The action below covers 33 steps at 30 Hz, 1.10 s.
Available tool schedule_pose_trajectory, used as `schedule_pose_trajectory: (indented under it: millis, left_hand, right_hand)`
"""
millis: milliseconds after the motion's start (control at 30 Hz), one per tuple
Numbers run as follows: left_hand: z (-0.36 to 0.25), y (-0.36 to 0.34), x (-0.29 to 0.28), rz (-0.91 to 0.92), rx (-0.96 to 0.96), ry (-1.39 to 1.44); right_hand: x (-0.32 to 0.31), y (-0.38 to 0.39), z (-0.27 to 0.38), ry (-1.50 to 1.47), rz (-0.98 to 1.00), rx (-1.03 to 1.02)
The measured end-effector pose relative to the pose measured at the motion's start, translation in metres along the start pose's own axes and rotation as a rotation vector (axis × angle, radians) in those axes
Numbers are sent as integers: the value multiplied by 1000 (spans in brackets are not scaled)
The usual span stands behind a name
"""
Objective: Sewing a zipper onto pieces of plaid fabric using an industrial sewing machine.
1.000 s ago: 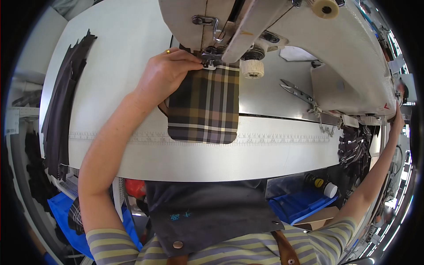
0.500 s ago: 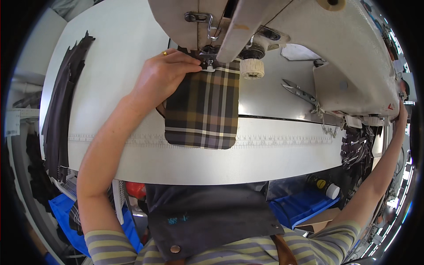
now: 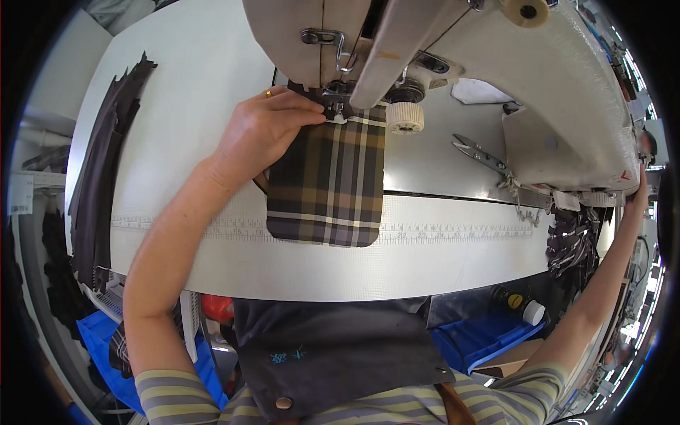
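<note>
A plaid fabric piece (image 3: 326, 180) in black, brown, grey and white, with rounded near corners, lies flat under the sewing machine's presser foot (image 3: 338, 113). My left hand (image 3: 269, 129) pinches its far left edge, fingertips close beside the foot. Dark material shows along that edge. At the far right, my right hand (image 3: 642, 177) reaches to the end of the sewing machine (image 3: 567, 142); its fingers are mostly hidden there. Just right of the foot is a white ridged knob (image 3: 404, 118).
Dark zipper-like strips (image 3: 106, 170) lie along the table's left side. Thread snips (image 3: 482, 155) rest on the metal bed under the machine arm. A printed ruler scale (image 3: 453, 232) crosses the white table (image 3: 212, 273). Below its near edge sits a blue tray (image 3: 489, 336) with a white-capped bottle (image 3: 533, 312).
The whole view has shifted slightly, so everything appears a little lower. Against the fabric and the presser foot, my left hand keeps its place. My right hand stays at the machine's end.
</note>
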<state>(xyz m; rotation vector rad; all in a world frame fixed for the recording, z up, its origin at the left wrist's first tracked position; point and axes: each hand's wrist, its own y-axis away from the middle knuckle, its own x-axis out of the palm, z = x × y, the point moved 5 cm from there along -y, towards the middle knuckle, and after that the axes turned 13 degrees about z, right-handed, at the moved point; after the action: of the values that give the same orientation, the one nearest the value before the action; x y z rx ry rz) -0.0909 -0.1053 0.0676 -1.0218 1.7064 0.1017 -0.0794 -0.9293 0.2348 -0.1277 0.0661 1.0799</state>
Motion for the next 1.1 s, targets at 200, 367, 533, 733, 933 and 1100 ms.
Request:
schedule_pose_trajectory:
  millis: [200, 367, 533, 733, 933, 1100]
  left_hand:
    - [-1, 0, -2, 5, 2, -10]
    - [-1, -2, 0, -7, 22, 7]
    - [-2, -1, -1, 4, 8, 3]
    - [2, 1, -1, 56, -24, 35]
    - [0, -2, 2, -2, 26, 29]
    - [-1, -1, -2, 35, -9, 1]
  right_hand:
    - [20, 18, -11, -29, -136, -71]
    - [5, 19, 3, 0, -122, -83]
    - [38, 41, -19, -93, -292, -202]
    - [14, 4, 29, 485, -71, 134]
    - [18, 3, 21, 342, -255, 87]
    - [92, 97, -56, -312, -127, -385]
